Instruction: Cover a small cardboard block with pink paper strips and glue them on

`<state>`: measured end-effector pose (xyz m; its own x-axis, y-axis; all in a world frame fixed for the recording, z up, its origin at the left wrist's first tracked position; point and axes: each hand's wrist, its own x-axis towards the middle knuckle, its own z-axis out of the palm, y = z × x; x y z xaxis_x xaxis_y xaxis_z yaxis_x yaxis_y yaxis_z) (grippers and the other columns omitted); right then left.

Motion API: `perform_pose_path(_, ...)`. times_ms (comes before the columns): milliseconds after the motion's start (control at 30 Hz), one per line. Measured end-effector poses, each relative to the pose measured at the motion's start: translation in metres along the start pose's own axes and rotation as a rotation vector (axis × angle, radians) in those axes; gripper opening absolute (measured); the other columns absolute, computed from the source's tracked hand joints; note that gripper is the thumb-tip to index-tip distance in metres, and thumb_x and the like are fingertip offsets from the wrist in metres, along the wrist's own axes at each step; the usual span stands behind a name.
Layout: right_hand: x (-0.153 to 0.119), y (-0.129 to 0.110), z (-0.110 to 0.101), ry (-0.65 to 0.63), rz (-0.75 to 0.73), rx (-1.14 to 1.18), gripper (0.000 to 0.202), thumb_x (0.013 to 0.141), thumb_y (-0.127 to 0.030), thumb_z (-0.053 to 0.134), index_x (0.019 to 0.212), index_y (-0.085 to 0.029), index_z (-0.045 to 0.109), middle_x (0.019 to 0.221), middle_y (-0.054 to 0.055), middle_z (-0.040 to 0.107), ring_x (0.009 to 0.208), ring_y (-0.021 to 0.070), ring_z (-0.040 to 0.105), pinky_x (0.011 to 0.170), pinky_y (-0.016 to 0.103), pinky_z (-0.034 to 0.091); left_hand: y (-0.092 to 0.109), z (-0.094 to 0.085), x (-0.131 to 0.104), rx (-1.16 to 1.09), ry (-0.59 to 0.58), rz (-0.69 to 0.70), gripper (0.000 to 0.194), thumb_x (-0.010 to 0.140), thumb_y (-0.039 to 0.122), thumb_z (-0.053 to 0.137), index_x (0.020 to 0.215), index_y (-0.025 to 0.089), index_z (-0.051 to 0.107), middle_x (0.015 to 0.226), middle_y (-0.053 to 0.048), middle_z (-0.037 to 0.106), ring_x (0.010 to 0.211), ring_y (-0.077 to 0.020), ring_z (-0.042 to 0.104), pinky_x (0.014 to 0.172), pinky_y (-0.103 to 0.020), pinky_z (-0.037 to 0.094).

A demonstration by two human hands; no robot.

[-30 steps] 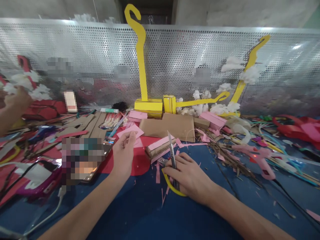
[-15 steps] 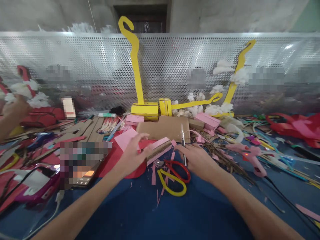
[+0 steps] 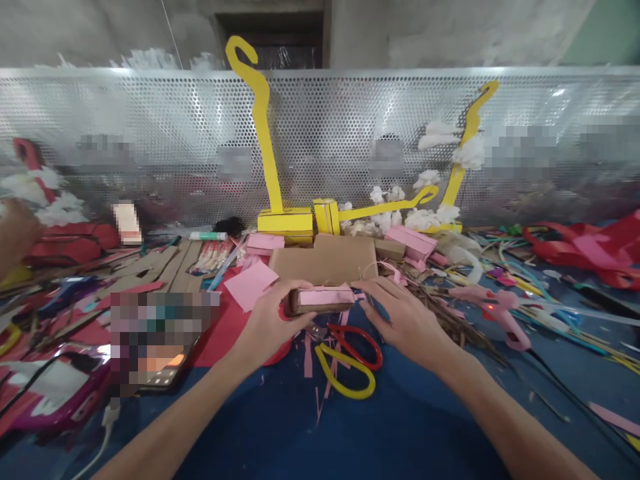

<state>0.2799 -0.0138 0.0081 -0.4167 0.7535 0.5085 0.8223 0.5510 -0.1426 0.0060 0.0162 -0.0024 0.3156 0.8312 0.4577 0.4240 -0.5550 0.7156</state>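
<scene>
Between thumb and fingers, my left hand [image 3: 273, 320] grips a small cardboard box [image 3: 325, 298] with pink paper on it. My right hand [image 3: 400, 317] is at the box's right end, thumb and fingers apart; whether it touches the box I cannot tell. Just below the box lie scissors [image 3: 350, 363] with one red and one yellow handle, among thin pink paper strips. Behind the box is a brown cardboard piece [image 3: 327, 257]. A pink paper square [image 3: 250, 285] rests on red paper [image 3: 217, 333] to the left.
Yellow hook-shaped paper figures [image 3: 270, 153] stand at the back against a perforated metal panel [image 3: 330, 133]. A pink glue gun [image 3: 505, 313] with a black cord lies right. At far left, another person's hand [image 3: 17, 233] is near red pieces with white fluff. A phone [image 3: 165, 373] lies left.
The box has turned from slanting to nearly level in my left hand. A silvery tool at my right hand no longer shows, and that hand's fingers have come to the box's end.
</scene>
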Motion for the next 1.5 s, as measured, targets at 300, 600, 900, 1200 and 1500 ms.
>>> perform_pose_path(300,0.006,-0.010,0.016,-0.033,-0.034,0.306,0.057,0.092,-0.035,0.073,0.144,-0.026,0.053,0.145,0.011,0.061,0.135,0.0274,0.057,0.113,0.046,0.048,0.002,0.010,-0.018,-0.251,-0.045,0.149,0.034,0.089,0.025,0.073,0.122,0.028,0.062,0.134,-0.010,0.061,0.127,-0.0243,0.058,0.101,-0.038,0.053)
perform_pose_path(600,-0.009,-0.010,0.028,0.097,-0.092,0.358,0.053,0.088,-0.035,0.078,0.138,-0.025,0.065,0.137,0.013,0.066,0.127,0.0288,0.063,0.110,0.043,0.051,0.004,0.016,-0.018,-0.371,-0.115,0.074,0.024,0.090,0.030,0.074,0.113,0.025,0.070,0.126,-0.009,0.065,0.121,-0.0250,0.062,0.101,-0.038,0.050)
perform_pose_path(900,-0.005,-0.015,0.025,0.073,-0.050,0.770,0.043,0.087,-0.030,0.080,0.129,-0.031,0.073,0.135,0.008,0.070,0.125,0.0266,0.065,0.111,0.043,0.049,0.003,0.019,-0.021,-0.456,-0.047,0.151,0.019,0.087,0.020,0.076,0.105,0.024,0.074,0.119,-0.008,0.068,0.114,-0.0207,0.065,0.095,-0.031,0.051)
perform_pose_path(1200,-0.006,-0.020,0.024,0.033,0.000,0.835,0.037,0.088,-0.030,0.079,0.125,-0.035,0.075,0.133,0.006,0.070,0.124,0.0262,0.064,0.109,0.041,0.049,0.007,0.018,-0.021,-0.467,-0.040,0.155,0.008,0.093,0.021,0.068,0.099,0.021,0.073,0.117,-0.009,0.068,0.114,-0.0205,0.065,0.095,-0.030,0.051)
perform_pose_path(1500,-0.003,-0.025,0.025,0.054,-0.017,0.800,0.034,0.094,-0.028,0.072,0.127,-0.032,0.074,0.130,0.006,0.071,0.125,0.0230,0.063,0.109,0.039,0.049,0.005,0.017,-0.021,-0.390,-0.039,0.075,0.017,0.100,0.030,0.058,0.094,0.020,0.070,0.117,-0.010,0.066,0.110,-0.0215,0.063,0.094,-0.034,0.048)
